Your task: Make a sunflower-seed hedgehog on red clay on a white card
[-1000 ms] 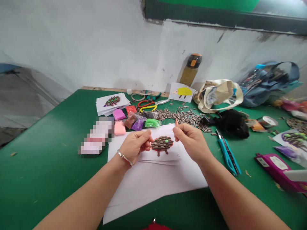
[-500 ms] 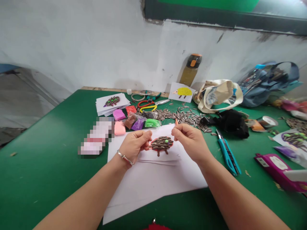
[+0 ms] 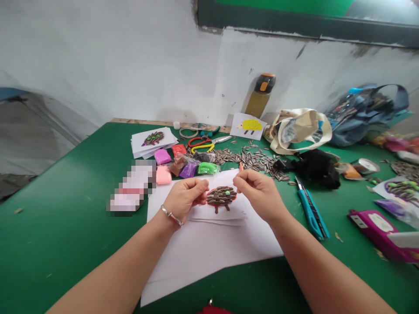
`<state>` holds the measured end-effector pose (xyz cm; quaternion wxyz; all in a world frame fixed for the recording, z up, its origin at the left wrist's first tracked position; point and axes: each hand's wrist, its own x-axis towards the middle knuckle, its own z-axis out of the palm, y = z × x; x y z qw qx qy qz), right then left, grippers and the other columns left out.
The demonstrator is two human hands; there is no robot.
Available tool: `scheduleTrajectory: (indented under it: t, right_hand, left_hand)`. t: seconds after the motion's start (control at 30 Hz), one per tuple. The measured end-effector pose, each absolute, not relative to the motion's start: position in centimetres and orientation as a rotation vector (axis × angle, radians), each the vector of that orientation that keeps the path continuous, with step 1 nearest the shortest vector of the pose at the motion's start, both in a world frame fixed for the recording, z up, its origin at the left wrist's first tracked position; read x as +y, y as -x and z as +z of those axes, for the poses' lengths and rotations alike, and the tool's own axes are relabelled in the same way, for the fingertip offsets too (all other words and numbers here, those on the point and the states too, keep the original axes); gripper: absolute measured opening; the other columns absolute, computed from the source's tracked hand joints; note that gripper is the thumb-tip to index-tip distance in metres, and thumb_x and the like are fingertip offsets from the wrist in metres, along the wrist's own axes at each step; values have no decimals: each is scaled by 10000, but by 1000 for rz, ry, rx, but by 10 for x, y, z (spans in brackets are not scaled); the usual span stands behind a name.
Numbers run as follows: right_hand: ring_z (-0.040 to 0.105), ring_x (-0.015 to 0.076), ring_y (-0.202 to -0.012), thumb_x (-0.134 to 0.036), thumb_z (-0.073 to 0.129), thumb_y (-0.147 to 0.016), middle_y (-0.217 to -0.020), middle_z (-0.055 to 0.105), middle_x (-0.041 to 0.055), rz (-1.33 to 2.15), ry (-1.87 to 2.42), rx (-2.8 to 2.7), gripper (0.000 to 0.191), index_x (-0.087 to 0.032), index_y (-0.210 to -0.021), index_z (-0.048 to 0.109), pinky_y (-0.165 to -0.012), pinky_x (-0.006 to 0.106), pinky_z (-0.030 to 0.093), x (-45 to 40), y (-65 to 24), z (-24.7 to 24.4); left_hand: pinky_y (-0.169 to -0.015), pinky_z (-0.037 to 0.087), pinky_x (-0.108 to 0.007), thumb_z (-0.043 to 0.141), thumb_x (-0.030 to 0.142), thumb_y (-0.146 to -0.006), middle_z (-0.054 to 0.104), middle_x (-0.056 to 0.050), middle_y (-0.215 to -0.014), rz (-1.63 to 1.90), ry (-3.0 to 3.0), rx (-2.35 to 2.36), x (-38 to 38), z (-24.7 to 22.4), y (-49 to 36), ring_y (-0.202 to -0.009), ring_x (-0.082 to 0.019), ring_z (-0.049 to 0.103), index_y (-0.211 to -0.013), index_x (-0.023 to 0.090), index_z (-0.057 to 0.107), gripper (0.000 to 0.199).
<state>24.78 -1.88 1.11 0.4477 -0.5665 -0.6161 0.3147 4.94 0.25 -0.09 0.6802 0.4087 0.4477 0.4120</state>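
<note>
A hedgehog picture, its body covered in sunflower seeds with small green dots, a red outline and brown legs, lies on white paper between my hands. Held over its left end, my left hand has thumb and fingers pinched together; whatever is in them is hidden. My right hand is also closed in a pinch, above the picture's right side. A small orange bit shows just above those fingertips, and I cannot tell whether they hold it.
Clay packets, loose sunflower seeds and scissors lie beyond the hands. A teal utility knife with its blade showing is to the right, near a black bag. Finished pictures are stacked far left.
My left hand has shifted slightly right, covering the hedgehog's left tip. The right hand has moved very slightly left, still pinched.
</note>
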Motion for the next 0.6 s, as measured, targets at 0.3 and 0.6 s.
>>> scheduleTrajectory:
  t: [0.3,0.6]
  right_hand:
    - [507,116,-598,-260,547,-828,-663,582,-21,789,1395,-1580,115,-208,-745,608,-617,284,428,-22,-243,7]
    - [592,148,-754,-208,533,-859,-819,652,26,654,1259,-1878,113,-224,-889,641,-696,291,468,-29,-230,6]
  left_hand:
    - [-714,536,-275,848,333,-580,680,-42,-727,882,-860,972,1,-4,-52,-681,-138,641,-826,124,709,352]
    - [-461,402,-203,723,504,-707,551,5,-484,847,-1065,1004,1,-6,-50,-444,-83,501,-603,130,624,401]
